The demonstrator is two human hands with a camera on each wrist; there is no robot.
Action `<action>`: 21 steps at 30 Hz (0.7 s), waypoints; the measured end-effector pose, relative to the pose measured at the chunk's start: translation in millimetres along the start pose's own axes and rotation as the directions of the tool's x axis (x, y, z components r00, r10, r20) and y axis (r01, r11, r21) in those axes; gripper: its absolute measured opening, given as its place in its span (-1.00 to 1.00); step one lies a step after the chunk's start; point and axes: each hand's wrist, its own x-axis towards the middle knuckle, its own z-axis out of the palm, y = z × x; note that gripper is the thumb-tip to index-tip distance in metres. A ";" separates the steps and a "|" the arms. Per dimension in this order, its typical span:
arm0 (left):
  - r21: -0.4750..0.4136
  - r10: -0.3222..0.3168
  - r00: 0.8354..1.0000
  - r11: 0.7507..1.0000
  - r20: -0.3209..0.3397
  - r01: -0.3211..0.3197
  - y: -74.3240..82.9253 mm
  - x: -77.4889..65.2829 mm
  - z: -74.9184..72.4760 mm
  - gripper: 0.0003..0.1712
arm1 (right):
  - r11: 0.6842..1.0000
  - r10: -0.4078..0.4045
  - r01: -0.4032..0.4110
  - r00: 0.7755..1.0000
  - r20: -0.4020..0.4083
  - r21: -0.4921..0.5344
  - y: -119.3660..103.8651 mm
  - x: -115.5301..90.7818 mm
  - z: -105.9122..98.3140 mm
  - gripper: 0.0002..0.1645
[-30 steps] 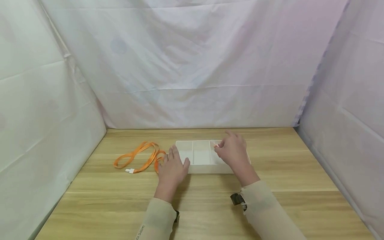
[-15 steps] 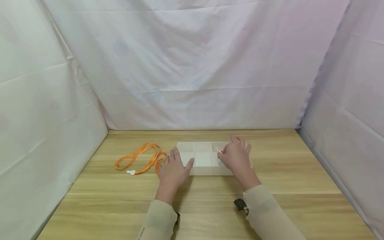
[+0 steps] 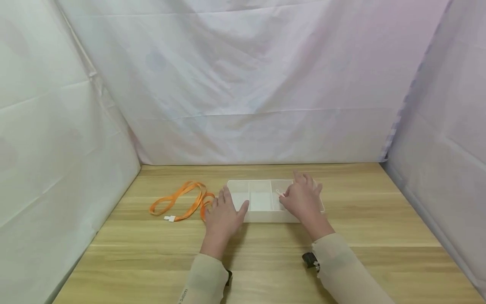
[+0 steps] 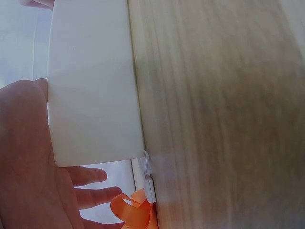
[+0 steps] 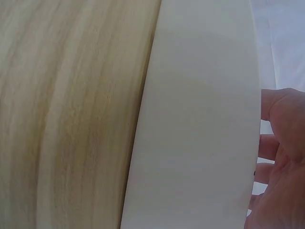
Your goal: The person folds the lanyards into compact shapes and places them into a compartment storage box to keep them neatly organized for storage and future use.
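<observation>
A white box [image 3: 269, 217] with three compartments in a row sits on the table. My left hand [image 3: 223, 217] rests at its left end, fingers extended along the end wall and thumb at the front rim. Over the right compartment, my right hand [image 3: 302, 200] pinches a small, thin white piece [image 3: 279, 192] between thumb and forefinger; its other fingers are spread. Only a looped tip of that piece shows, and I cannot tell its kind. The front wall of the box hides the fingertips in the right wrist view.
An orange lanyard [image 3: 174, 197] lies looped on the table left of the box, partly behind my left hand. It has a white plastic clip [image 3: 170, 218]; another white clip [image 4: 149, 189] shows near the box corner. White cloth [image 3: 243, 84] hangs behind and at both sides.
My right hand has lowered slightly over the right compartment, still pinching the small piece. An orange spot at its fingertips no longer shows. My left hand stays at the box; the head view shifts slightly.
</observation>
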 end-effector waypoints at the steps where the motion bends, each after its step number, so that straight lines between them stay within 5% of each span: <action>1: -0.005 0.000 1.000 1.000 0.000 0.000 0.5 -0.1 0.1 0.16 | 1.000 -0.001 0.001 1.000 0.002 -0.008 0.5 0.8 -0.1 -0.68; 11: -0.023 -0.004 1.000 1.000 -0.008 0.004 3.0 -2.5 0.8 0.15 | 1.000 -0.009 0.010 1.000 0.015 -0.018 6.1 1.1 -1.0 -0.75; 21: -0.031 -0.006 1.000 1.000 -0.023 0.005 3.2 -7.5 -3.3 0.14 | 0.997 -0.038 0.027 0.989 0.144 0.073 3.1 7.5 -36.3 -0.66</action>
